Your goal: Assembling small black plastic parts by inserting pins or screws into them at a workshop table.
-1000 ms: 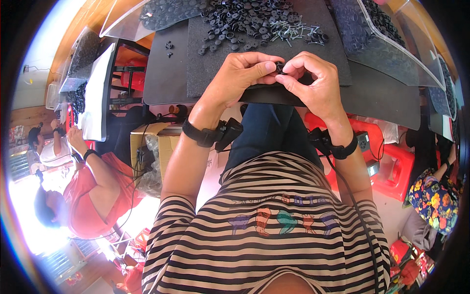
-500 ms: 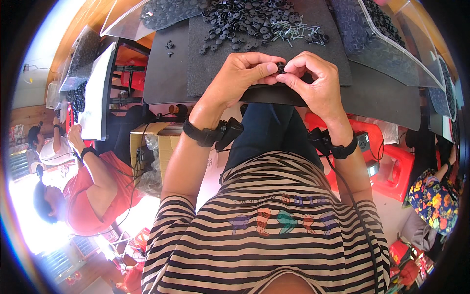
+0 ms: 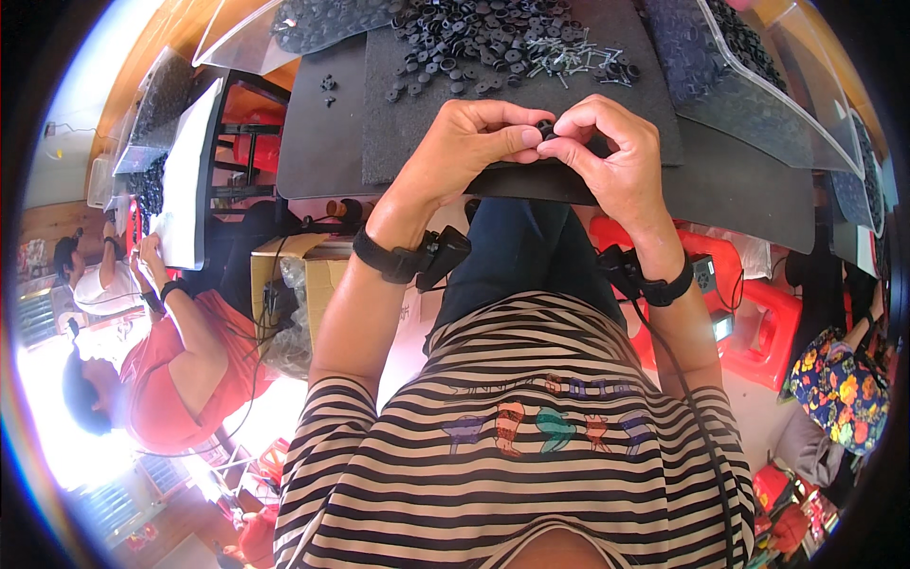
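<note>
Between my two hands, just above the near edge of the dark foam mat (image 3: 398, 142), is a small round black plastic part (image 3: 545, 127). My left hand (image 3: 479, 142) pinches it from the left with thumb and forefinger. From the right, my right hand (image 3: 607, 147) closes thumb and forefinger on it, and the fingertips hide much of its shape. Beyond my hands lies a heap of small black caps and rings (image 3: 464, 57). Thin silver screws (image 3: 564, 59) lie in a loose pile at the heap's right side.
A clear bin of black parts (image 3: 749, 85) stands at the right, and another clear bin (image 3: 332, 19) at the far left. A few black pieces (image 3: 328, 87) lie on the dark table (image 3: 313, 152). A co-worker in orange (image 3: 199, 370) sits left; a red stool (image 3: 758, 332) is at the right.
My right hand's fingers have shifted slightly on the black part, which looks a little turned. Both hands stay in nearly the same place. The co-worker's hands at left have moved a little.
</note>
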Tool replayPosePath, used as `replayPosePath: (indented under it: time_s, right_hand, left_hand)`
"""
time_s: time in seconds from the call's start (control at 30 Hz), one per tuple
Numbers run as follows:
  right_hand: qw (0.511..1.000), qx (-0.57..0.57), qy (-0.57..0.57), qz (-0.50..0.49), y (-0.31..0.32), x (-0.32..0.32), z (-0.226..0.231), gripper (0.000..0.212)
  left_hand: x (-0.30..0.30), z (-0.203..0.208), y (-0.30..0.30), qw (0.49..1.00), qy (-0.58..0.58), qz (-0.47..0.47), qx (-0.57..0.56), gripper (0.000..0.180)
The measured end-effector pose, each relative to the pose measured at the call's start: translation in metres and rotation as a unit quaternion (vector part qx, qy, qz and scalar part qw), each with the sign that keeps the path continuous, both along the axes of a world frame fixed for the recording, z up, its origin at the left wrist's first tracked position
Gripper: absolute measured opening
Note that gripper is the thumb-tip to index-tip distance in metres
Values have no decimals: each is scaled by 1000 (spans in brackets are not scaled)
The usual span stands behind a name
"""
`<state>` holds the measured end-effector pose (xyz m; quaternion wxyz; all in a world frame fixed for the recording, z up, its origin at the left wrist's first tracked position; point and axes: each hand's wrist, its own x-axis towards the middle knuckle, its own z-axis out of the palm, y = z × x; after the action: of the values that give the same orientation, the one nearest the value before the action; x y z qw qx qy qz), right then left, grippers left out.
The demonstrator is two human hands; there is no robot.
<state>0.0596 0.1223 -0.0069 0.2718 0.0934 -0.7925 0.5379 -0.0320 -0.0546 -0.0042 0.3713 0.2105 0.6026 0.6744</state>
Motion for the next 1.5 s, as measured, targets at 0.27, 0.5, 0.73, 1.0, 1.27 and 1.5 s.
replayPosePath:
  time_s: [0.27,0.5,0.73,1.0,1.27,1.5]
  right_hand:
    - [999,6,-28,15,-2,-3,2,27]
    - [996,79,-23,42,1,-5,6,29]
    - [996,80,-16,33,-1,-4,4,33]
    - [998,51,31,34,-2,-6,-4,31]
    - [997,34,50,51,-2,-8,-5,28]
    - [996,-75,-14,46,-5,-5,-10,28]
  left_hand:
    - [0,-3,-1,1000,13,7,-3,23]
    - [-1,-6,-3,999,34,-3,4,21]
    - [2,-2,-2,1000,20,16,5,18]
    - [-1,-5,-3,1000,18,5,0,16]
    - [-1,-7,-4,1000,16,16,10,21]
    - [3,-2,-4,1000,10,4,19,23]
